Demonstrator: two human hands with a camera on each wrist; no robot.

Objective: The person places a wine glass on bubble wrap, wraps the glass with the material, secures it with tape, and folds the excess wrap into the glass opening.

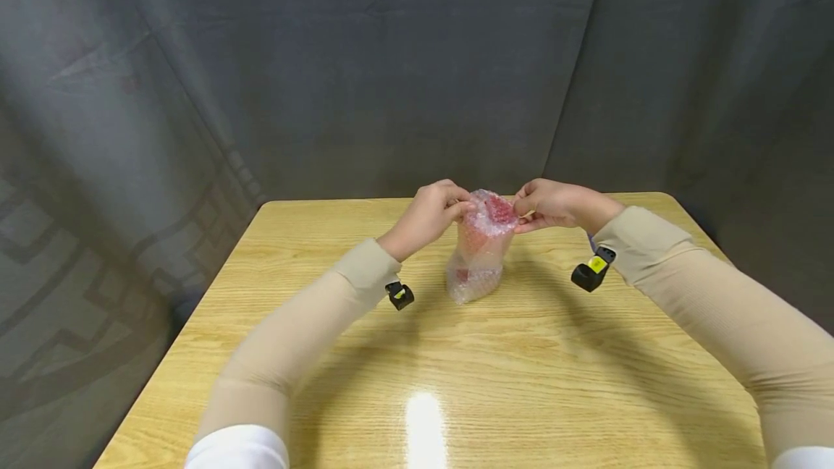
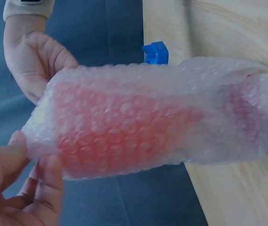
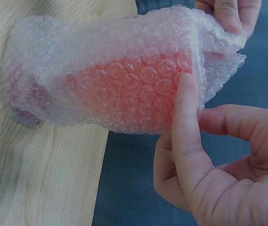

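A clear bubble wrap bag [image 1: 474,266] stands upright on the wooden table, its top edge facing up. Through the plastic shows a red item [image 3: 124,89], wide near the bag's mouth and narrowing downward; its exact kind is blurred by the bubbles. At the left of the mouth, my left hand [image 1: 431,210] pinches the rim between thumb and fingers. On the opposite side my right hand [image 1: 554,203] pinches the rim too. Close up in the right wrist view, the right forefinger lies along the outside of the wrap. A darker red patch [image 2: 243,110] shows near the bag's bottom.
The wooden table [image 1: 352,396] ends just behind the bag, and a dark grey curtain [image 1: 404,78] hangs beyond it. A small blue object [image 2: 156,52] sits near the table's far edge, mostly hidden by the right wrist in the head view.
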